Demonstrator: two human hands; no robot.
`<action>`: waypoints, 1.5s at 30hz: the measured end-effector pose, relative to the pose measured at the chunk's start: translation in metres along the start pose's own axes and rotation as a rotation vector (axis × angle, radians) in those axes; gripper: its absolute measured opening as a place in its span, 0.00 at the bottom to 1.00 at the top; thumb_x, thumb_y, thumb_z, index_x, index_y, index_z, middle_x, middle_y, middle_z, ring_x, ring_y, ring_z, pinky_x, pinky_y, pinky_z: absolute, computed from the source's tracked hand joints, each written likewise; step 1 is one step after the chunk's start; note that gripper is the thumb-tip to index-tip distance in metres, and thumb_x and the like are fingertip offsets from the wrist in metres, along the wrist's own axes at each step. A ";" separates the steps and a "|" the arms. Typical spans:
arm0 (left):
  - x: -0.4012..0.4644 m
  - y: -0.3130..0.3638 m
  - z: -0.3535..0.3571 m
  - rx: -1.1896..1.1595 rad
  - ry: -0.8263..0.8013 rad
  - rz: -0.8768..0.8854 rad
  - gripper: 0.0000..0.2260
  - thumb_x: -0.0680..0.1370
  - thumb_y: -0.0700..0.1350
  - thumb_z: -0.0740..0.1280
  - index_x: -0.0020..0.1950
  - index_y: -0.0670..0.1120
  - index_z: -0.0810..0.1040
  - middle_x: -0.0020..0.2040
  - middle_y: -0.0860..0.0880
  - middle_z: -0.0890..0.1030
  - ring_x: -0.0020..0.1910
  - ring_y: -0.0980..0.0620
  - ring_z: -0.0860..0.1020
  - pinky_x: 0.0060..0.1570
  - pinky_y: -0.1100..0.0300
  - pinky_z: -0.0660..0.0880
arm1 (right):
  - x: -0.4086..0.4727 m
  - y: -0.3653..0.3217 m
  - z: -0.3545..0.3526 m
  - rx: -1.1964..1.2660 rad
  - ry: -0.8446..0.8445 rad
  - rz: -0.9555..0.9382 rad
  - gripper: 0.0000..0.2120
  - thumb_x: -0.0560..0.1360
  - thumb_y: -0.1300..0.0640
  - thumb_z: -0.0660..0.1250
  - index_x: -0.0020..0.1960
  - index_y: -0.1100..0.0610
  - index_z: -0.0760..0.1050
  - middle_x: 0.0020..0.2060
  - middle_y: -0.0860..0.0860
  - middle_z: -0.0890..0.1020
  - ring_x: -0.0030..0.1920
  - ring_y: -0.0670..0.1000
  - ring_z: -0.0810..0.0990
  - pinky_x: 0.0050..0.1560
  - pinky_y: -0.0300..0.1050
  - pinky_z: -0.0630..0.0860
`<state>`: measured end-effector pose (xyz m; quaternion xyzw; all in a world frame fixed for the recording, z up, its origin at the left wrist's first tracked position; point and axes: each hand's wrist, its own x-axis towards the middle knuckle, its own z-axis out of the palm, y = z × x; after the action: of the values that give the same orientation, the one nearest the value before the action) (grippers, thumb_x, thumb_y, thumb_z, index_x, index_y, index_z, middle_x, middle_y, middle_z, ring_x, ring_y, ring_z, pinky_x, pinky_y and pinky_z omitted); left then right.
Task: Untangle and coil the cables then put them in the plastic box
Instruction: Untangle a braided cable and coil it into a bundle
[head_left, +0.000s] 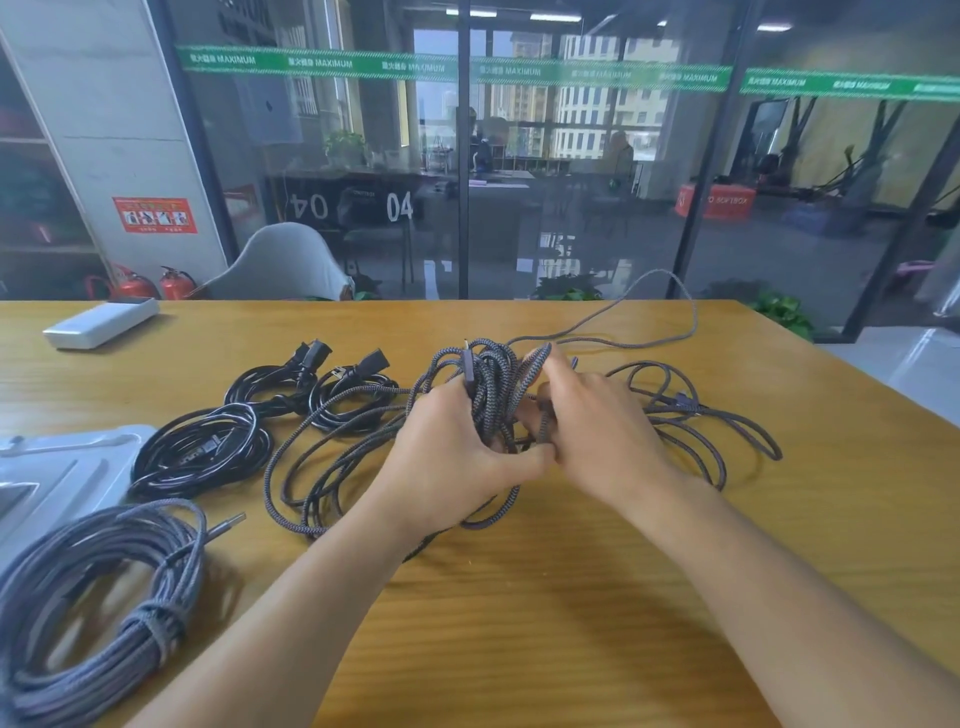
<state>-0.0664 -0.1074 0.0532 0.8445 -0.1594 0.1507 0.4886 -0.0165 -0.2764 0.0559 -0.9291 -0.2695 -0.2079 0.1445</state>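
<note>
Two bare forearms reach into the head view from the bottom edge, one from the lower left and one from the lower right. No sleeve or cuff shows on either arm as far as the frame's edge. The left hand (452, 457) and the right hand (602, 431) are ungloved. No ring shows on the visible fingers, and no watch, bracelet or band at either wrist. The nails that show are short and unpainted.
</note>
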 end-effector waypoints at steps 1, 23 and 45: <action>0.001 -0.001 -0.003 0.016 0.005 0.003 0.09 0.72 0.48 0.78 0.40 0.51 0.78 0.27 0.47 0.73 0.27 0.52 0.67 0.29 0.54 0.70 | -0.001 0.000 -0.001 0.030 -0.001 0.007 0.14 0.81 0.55 0.68 0.54 0.47 0.62 0.34 0.44 0.77 0.35 0.50 0.76 0.32 0.46 0.59; 0.003 -0.009 -0.040 -0.169 0.335 -0.018 0.09 0.75 0.39 0.70 0.45 0.35 0.73 0.31 0.46 0.70 0.30 0.49 0.66 0.30 0.48 0.68 | -0.011 0.000 0.007 1.015 -0.666 0.139 0.12 0.84 0.61 0.65 0.66 0.53 0.76 0.46 0.54 0.87 0.33 0.52 0.80 0.35 0.45 0.76; 0.005 -0.014 -0.040 -0.136 0.294 -0.084 0.03 0.78 0.40 0.72 0.47 0.42 0.79 0.28 0.52 0.73 0.27 0.51 0.69 0.30 0.54 0.70 | -0.002 0.026 -0.021 0.708 0.044 0.202 0.14 0.85 0.52 0.64 0.69 0.42 0.75 0.43 0.49 0.82 0.42 0.47 0.79 0.42 0.39 0.71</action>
<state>-0.0600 -0.0663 0.0632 0.7842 -0.0607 0.2411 0.5686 -0.0103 -0.3067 0.0694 -0.8389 -0.2287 -0.1063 0.4824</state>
